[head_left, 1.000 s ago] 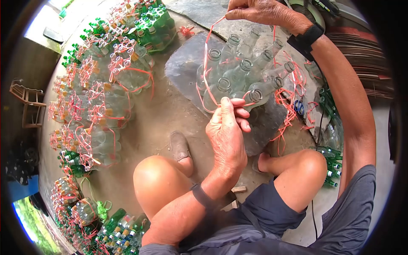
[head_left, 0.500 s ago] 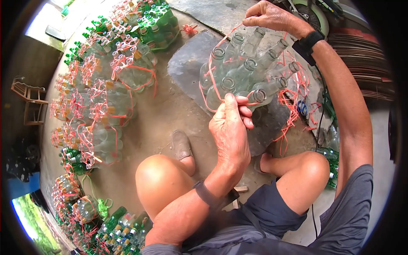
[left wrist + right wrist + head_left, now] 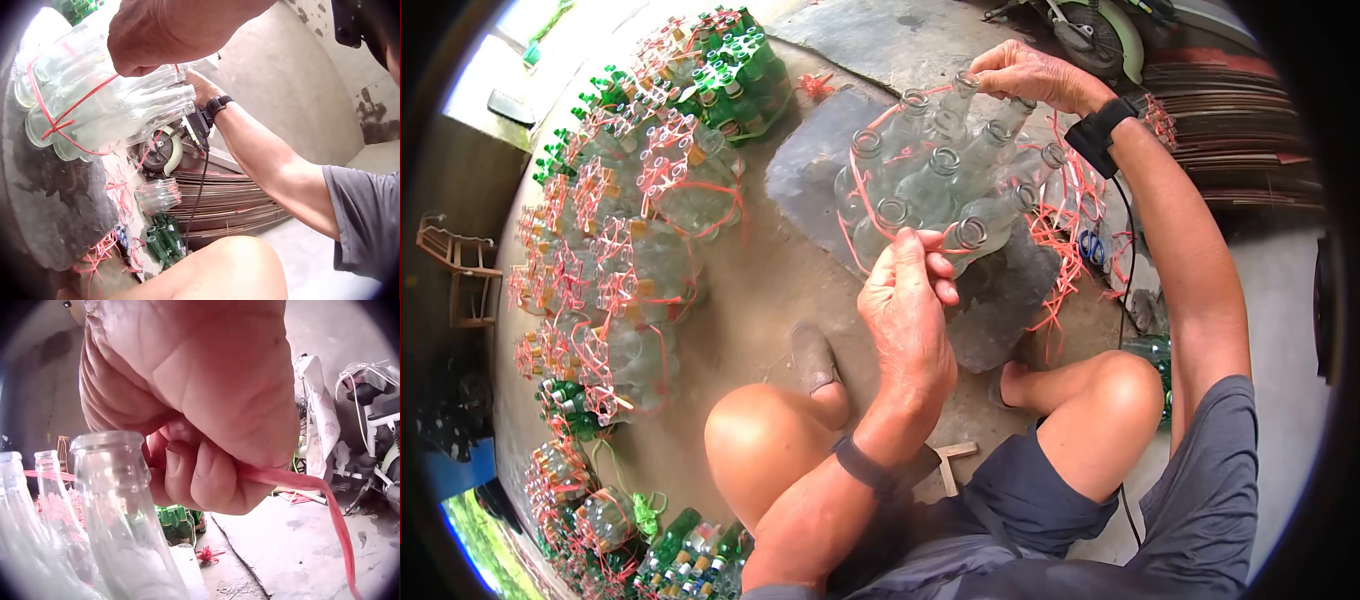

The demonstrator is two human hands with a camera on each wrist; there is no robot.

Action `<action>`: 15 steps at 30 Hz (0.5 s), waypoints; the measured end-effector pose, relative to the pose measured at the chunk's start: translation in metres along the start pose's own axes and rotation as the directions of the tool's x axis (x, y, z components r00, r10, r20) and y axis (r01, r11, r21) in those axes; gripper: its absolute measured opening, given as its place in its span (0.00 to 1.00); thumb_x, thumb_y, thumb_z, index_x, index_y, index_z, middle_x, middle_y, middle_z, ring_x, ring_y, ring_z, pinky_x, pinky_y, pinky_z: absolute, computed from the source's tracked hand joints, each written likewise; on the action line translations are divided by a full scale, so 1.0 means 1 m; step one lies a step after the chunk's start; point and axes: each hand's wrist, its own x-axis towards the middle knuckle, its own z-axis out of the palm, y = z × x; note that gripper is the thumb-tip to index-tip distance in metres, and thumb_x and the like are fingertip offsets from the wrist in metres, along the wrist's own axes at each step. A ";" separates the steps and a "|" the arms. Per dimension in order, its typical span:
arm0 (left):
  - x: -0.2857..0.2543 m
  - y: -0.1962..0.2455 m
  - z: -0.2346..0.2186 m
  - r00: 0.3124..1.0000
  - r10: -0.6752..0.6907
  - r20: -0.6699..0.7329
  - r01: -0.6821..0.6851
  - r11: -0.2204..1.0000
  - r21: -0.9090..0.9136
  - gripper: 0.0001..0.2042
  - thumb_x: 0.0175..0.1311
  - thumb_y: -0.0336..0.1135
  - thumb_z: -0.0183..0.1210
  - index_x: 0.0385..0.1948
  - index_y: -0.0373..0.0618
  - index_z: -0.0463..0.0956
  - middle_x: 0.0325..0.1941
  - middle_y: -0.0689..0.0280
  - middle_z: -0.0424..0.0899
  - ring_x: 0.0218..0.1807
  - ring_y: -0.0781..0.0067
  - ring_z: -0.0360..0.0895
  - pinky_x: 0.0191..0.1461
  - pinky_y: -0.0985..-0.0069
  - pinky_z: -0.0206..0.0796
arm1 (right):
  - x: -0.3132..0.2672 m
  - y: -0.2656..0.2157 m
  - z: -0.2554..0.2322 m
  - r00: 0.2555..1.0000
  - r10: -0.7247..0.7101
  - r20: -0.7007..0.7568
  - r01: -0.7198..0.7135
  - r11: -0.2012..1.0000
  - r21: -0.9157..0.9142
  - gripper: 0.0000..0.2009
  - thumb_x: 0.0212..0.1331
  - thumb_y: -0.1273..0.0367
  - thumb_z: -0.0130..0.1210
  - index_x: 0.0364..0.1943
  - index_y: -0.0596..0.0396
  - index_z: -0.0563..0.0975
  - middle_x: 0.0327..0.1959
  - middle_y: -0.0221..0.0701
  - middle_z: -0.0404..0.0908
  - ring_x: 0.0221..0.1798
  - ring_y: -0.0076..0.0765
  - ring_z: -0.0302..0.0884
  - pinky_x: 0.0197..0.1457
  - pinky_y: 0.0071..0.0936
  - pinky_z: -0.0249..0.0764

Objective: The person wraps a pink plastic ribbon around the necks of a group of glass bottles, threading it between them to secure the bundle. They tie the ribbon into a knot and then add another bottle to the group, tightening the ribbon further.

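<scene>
A cluster of clear glass bottles [image 3: 930, 185] stands upright in front of me, with a red plastic string [image 3: 859, 185] running along the outer necks on its left side. My left hand [image 3: 910, 320] pinches the string at the near side, thumb on top, close beside the front bottle mouths. At the far side my right hand [image 3: 1040, 78] holds the string right by a back bottle's mouth. In the right wrist view its curled fingers [image 3: 212, 481] grip the string, and a loose tail hangs down. Another red band [image 3: 56, 125] wraps the bottles lower down, in the left wrist view.
Under the bottles lies a dark stone slab [image 3: 810, 150]. Loose red string [image 3: 1055, 260] and blue-handled scissors [image 3: 1090, 247] lie to the right. Tied bundles of clear bottles [image 3: 615, 260] and green bottles [image 3: 745, 90] line the left. A wheel [image 3: 1085, 35] and stacked sheets [image 3: 1220, 130] stand back right.
My right hand has come down from above the far bottles to their mouths, still holding the string. The string now follows the left necks more closely. My left hand keeps its pinch.
</scene>
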 end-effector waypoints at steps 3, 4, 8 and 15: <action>0.000 0.001 0.001 1.000 -0.001 -0.006 0.001 1.000 0.006 0.13 0.82 0.39 0.51 0.44 0.39 0.78 0.30 0.70 0.78 0.25 0.82 0.69 0.32 0.81 0.65 | -0.004 0.008 0.000 0.998 0.055 -0.038 -0.054 0.998 0.033 0.13 0.66 0.59 0.61 0.35 0.54 0.85 0.22 0.15 0.69 0.26 0.13 0.61 0.29 0.21 0.57; 0.000 0.001 0.001 1.000 -0.006 -0.002 0.006 1.000 0.006 0.13 0.82 0.39 0.51 0.44 0.39 0.78 0.30 0.70 0.78 0.25 0.82 0.69 0.32 0.81 0.65 | -0.006 0.013 -0.001 0.994 0.092 -0.058 -0.088 0.994 0.058 0.13 0.65 0.58 0.61 0.36 0.54 0.85 0.21 0.15 0.69 0.26 0.13 0.60 0.29 0.21 0.56; 0.000 0.000 0.001 1.000 0.010 -0.004 -0.010 1.000 -0.020 0.13 0.81 0.40 0.53 0.42 0.39 0.81 0.29 0.71 0.78 0.26 0.83 0.69 0.31 0.84 0.63 | -0.028 0.000 -0.004 0.980 0.164 -0.109 -0.155 0.984 0.093 0.15 0.65 0.57 0.61 0.38 0.54 0.86 0.21 0.15 0.67 0.24 0.13 0.57 0.26 0.20 0.54; 0.000 -0.002 0.001 1.000 0.022 -0.006 -0.022 1.000 0.020 0.11 0.80 0.37 0.55 0.44 0.40 0.82 0.30 0.71 0.79 0.26 0.84 0.69 0.32 0.84 0.64 | -0.048 0.034 -0.001 0.981 0.177 -0.081 -0.153 0.958 0.241 0.14 0.69 0.56 0.57 0.43 0.50 0.86 0.23 0.15 0.68 0.22 0.11 0.54 0.22 0.18 0.50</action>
